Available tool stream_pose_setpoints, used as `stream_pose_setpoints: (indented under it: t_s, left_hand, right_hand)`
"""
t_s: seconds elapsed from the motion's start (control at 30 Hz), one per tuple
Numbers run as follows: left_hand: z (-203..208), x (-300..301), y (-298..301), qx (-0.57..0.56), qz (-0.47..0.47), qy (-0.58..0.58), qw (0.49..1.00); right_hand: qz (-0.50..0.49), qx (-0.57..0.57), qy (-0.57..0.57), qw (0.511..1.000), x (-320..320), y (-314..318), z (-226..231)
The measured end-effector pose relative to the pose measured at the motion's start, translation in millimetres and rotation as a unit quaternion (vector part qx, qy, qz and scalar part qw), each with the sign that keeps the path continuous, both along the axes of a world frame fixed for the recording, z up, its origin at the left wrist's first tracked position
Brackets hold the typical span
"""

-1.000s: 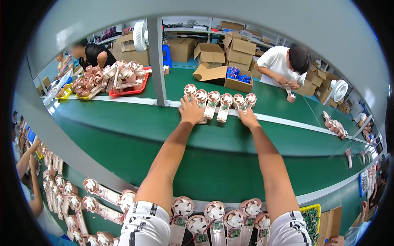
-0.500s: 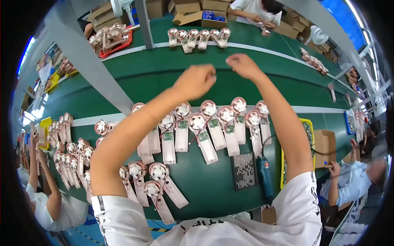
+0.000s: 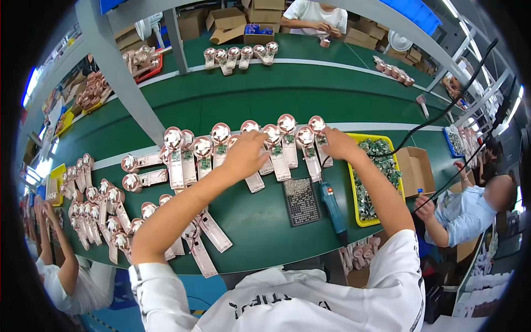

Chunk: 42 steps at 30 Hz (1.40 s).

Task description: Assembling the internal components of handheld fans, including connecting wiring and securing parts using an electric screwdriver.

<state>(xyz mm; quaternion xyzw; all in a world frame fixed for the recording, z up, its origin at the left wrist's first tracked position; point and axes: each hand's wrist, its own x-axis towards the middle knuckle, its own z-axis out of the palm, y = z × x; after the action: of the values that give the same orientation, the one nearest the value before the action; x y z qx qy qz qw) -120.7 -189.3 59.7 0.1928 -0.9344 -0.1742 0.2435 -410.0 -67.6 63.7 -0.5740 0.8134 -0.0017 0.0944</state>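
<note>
Pink handheld fan housings with white blades and green circuit boards lie in a row across the green bench. My left hand (image 3: 248,155) rests over the middle of this row, fingers stretched and partly covering a fan housing (image 3: 250,127). At the row's right end, my right hand (image 3: 339,145) is beside the last fan housing (image 3: 317,124), its fingers and thumb apart around the housing's side. Whether either hand bears weight on a housing cannot be made out. Between my forearms, another fan housing (image 3: 286,124) lies uncovered, its circuit board showing.
Below the row are a dark tray of screws (image 3: 302,202) and a teal electric screwdriver (image 3: 333,207) with a cord. A yellow bin (image 3: 358,213) holds green circuit boards. More fan housings (image 3: 210,232) lie left. A grey post (image 3: 130,83) rises behind. Co-workers sit left, right and across.
Both my hands have come back from above the far part of the bench down to the row of fan housings. The view has shifted, showing more of the yellow bin.
</note>
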Motion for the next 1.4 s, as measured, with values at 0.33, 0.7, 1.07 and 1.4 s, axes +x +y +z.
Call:
stream_pose_setpoints:
  t_s: [0.33, 0.7, 1.07, 1.4]
  left_hand:
    - [-20, -97, -12, -0.181, -0.023, -0.141, 0.973]
    - [-26, -99, -19, -0.024, -0.031, -0.054, 0.998]
    - [-27, -102, -17, 0.209, -0.019, 0.017, 0.978]
    - [-26, -103, -23, 0.208, -0.044, 0.02, 0.977]
  right_hand:
    - [0.075, -0.187, -0.071, 0.977, 3, 9, -17]
    - [0.1, -0.163, -0.162, 0.968, 28, 21, -22]
    - [0.056, -0.258, -0.213, 0.941, 27, 9, -41]
    - [-0.031, -0.278, -0.152, 0.948, 48, -1, -39]
